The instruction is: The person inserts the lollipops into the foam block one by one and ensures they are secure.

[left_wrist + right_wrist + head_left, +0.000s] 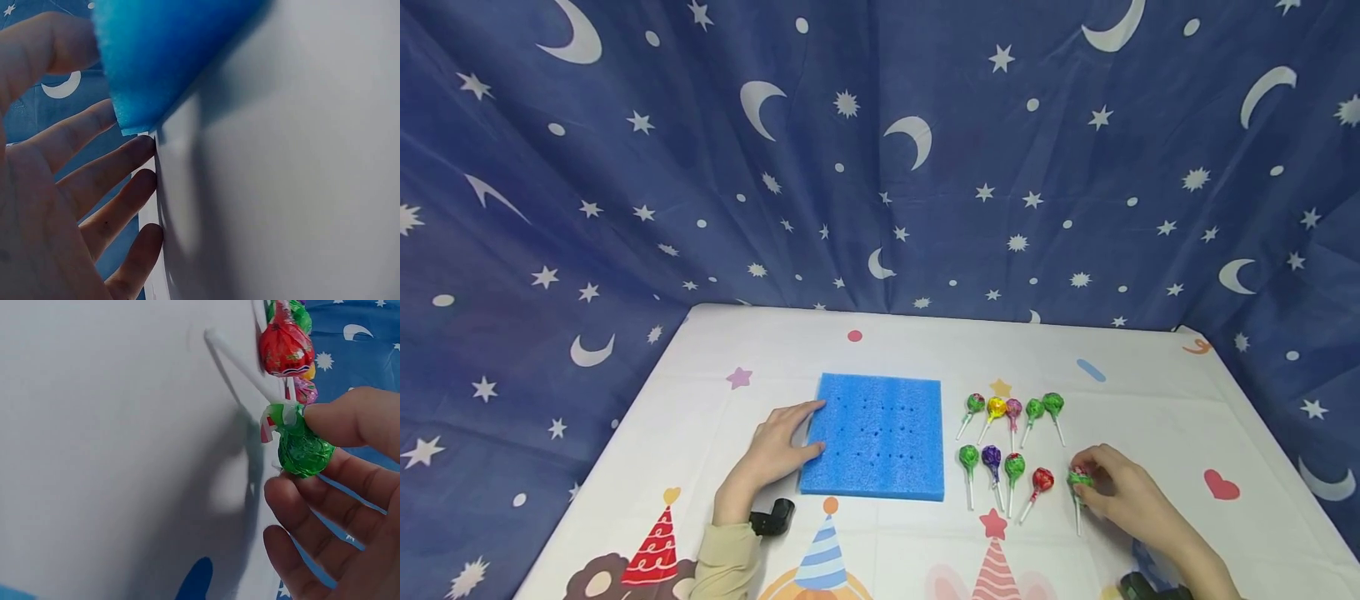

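My left hand (772,447) rests at the left side of a blue foam block (880,475), with its thumb and fingertips against the edge. Small holes in several rows dot the block's top. In the left wrist view the spread fingers (94,181) meet the block's corner (150,75). Over on the right, my right hand (1123,496) pinches a green-wrapped lollipop (1079,477) by its head, between thumb and fingers. Its white stick (240,365) slants toward the tablecloth in the right wrist view. A red lollipop (1042,480) lies closest to that hand.
Between block and right hand, several lollipops lie in two rows, among them a yellow one (996,407), a pink one (1013,408) and a purple one (992,457). The white tablecloth (700,400) has printed shapes. A dark blue curtain (820,275) hangs behind.
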The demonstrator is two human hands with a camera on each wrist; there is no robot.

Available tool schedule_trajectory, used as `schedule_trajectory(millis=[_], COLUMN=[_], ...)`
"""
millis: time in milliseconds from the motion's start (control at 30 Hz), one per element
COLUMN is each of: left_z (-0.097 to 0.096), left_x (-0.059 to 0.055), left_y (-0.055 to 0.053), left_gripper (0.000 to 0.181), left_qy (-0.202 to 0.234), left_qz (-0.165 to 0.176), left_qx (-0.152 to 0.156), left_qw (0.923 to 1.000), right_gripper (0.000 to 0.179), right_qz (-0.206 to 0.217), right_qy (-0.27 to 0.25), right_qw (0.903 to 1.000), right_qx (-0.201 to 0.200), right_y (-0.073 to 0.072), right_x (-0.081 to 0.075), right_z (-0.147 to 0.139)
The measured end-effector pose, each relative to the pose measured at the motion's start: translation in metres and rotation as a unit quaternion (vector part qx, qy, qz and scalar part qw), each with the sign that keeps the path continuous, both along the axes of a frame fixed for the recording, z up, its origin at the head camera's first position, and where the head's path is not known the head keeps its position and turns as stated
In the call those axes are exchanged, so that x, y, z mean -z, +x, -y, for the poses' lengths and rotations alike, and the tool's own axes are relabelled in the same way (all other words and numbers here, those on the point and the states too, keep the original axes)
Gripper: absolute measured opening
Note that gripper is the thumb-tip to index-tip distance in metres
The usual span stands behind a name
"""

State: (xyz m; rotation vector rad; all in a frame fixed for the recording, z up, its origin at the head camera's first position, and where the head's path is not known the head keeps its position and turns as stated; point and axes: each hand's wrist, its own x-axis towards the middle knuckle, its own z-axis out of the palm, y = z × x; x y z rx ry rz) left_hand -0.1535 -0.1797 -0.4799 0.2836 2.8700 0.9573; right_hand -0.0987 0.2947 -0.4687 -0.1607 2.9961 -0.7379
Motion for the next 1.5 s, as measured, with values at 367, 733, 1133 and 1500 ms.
schedule_trajectory(millis=[367, 733, 1133, 1500], left_z=[0.001, 0.000, 0.000, 0.000], left_x=[-0.001, -0.002, 0.000, 0.000], left_y=[0.002, 0.003, 0.001, 0.001], left_gripper=[0.062, 0.062, 0.062, 0.062], left_qy=[0.003, 0.007, 0.006, 0.004], left_qz=[-0.005, 0.008, 0.002, -0.001], left_qx=[-0.002, -0.003, 0.001, 0.003], left_qw=[1.0000, 0.9999, 1.0000, 1.0000], right_gripper=[0.032, 0.036, 0.040, 0.041], right_qz=[-0.026, -0.038, -0.073, -0.123], right_qy=[-0.045, -0.044, -0.038, -0.057], right_qw=[0.9983, 0.9980, 0.9958, 0.9880], right_qx=[-0.024, -0.023, -0.039, -0.074], right_y=[-0.001, -0.002, -0.008, -0.013], right_x=[-0.008, -0.021, -0.029, -0.036], right_z=[0.000, 0.005, 0.018, 0.033])
